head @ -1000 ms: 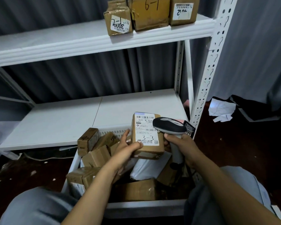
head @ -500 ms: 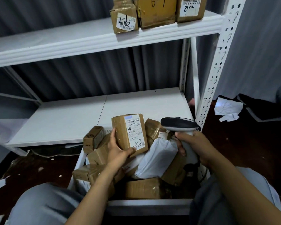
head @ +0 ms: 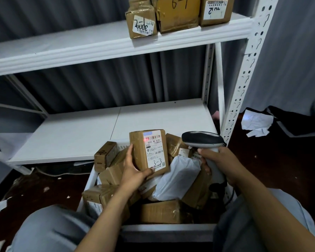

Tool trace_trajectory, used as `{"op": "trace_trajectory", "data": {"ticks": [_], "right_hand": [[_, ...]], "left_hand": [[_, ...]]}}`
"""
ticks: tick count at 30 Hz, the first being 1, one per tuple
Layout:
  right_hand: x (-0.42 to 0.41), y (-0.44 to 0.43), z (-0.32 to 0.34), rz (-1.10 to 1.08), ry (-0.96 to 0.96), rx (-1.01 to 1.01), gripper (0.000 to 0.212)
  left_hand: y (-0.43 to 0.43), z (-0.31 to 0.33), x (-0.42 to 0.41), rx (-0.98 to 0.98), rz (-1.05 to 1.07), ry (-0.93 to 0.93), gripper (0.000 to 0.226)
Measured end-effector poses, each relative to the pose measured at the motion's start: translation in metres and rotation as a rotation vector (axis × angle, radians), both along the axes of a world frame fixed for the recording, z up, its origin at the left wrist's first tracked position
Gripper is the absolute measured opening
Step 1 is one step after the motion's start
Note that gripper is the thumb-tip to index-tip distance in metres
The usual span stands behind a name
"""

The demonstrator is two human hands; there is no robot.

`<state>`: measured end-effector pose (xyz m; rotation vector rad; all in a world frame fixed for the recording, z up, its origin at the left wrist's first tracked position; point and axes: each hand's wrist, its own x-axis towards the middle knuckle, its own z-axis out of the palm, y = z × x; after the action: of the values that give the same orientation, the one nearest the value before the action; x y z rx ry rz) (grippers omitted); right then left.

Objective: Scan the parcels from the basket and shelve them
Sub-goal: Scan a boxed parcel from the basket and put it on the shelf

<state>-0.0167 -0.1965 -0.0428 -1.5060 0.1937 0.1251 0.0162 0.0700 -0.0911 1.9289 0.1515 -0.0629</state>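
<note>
My left hand (head: 135, 171) grips a small brown parcel (head: 148, 151) upright above the basket, its white label marked "3-3" facing me. A red scan line glows at the label's top left by the barcode. My right hand (head: 220, 162) holds a grey and black handheld scanner (head: 203, 140) by its handle, the head pointing left at the parcel, a short gap apart. Below both hands the white basket (head: 164, 230) holds several brown boxes and a white poly bag (head: 176, 179).
A white metal shelf unit stands behind the basket: a bare lower shelf (head: 98, 135) and an upper shelf (head: 80, 46) bearing three labelled boxes (head: 178, 13) at its right end. The perforated upright (head: 247, 73) rises at right. Crumpled paper (head: 255, 122) lies on the dark floor.
The parcel has shifted left, away from the scanner, and turned its label toward it. The scanner drew back to the right, and a red scan line now shows on the label.
</note>
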Motion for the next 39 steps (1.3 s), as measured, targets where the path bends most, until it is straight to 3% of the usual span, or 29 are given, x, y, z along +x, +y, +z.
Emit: {"op": "trace_trajectory", "data": {"ticks": [6,10,14,19,24,34,37,39], "right_hand": [[0.0,0.006,0.02,0.004,-0.013,-0.012,0.032],[0.009,0.017,0.048,-0.004,-0.07,-0.07,0.03],[0.025,0.033,0.092,-0.021,-0.196,-0.228,0.019],[0.049,0.059,0.162,-0.035,-0.341,-0.306,0.014],[0.073,0.084,0.225,-0.072,-0.458,-0.407,0.015],[0.127,0.092,0.271,-0.103,-0.459,-0.545,0.015],[0.143,0.085,0.275,-0.122,-0.447,-0.572,0.017],[0.153,0.082,0.277,-0.129,-0.445,-0.585,0.019]], "left_hand": [[0.001,0.023,-0.002,-0.13,0.035,-0.035,0.095],[0.004,0.054,0.002,-0.384,0.099,-0.073,0.069],[0.009,0.099,0.009,-0.599,0.141,-0.164,0.044],[0.017,0.175,0.028,-0.77,0.241,-0.265,0.033],[0.025,0.238,0.062,-0.671,0.293,-0.325,0.027],[0.026,0.313,0.152,-0.711,0.242,-0.174,0.027],[0.025,0.318,0.187,-0.675,0.248,-0.166,0.04],[0.025,0.321,0.205,-0.456,0.292,-0.204,0.059]]}}
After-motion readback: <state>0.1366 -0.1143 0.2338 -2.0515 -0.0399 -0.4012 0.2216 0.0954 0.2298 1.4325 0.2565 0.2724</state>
